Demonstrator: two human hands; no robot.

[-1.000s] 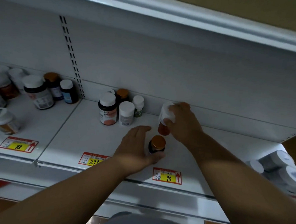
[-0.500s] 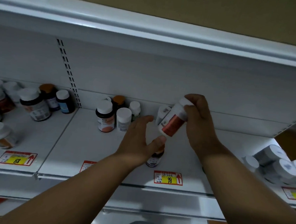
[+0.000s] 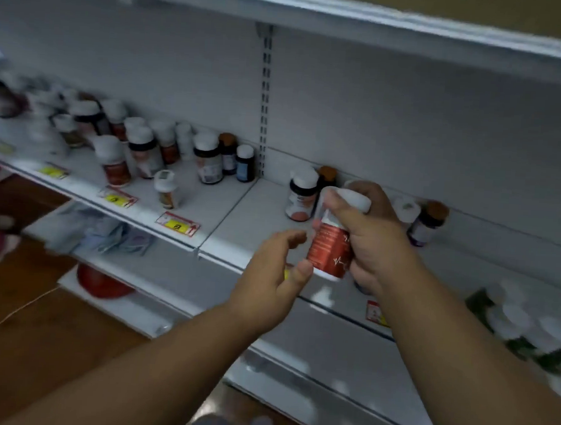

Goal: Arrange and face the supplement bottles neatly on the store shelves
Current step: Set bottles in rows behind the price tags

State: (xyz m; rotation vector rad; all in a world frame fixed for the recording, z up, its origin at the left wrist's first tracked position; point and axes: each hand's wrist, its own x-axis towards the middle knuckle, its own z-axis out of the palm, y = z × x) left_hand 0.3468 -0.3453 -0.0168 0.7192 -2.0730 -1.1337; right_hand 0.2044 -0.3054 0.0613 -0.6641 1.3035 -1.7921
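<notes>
My right hand (image 3: 374, 237) grips a white-capped bottle with a red label (image 3: 331, 245), lifted off the white shelf (image 3: 239, 216) and held upright in front of it. My left hand (image 3: 277, 268) hovers just left of it, fingers loosely spread, thumb tip near the bottle's base; whether it touches is unclear. Behind stand a white-capped bottle with an orange label (image 3: 301, 195) and a brown-capped dark bottle (image 3: 428, 221). Several more bottles (image 3: 207, 157) crowd the left shelf bay, one of them (image 3: 166, 189) out near the front edge.
Yellow price tags (image 3: 177, 224) line the shelf edge. White-capped bottles (image 3: 522, 322) fill the lower right. A lower shelf holds blurred packets (image 3: 107, 233) and a red object (image 3: 102, 283). A slotted upright (image 3: 264, 103) divides the bays. Wooden floor lies at the left.
My right hand brought the red-label bottle down and toward me, now upright. My left hand came off the small orange-capped bottle. The view swung left, showing more of the left bay.
</notes>
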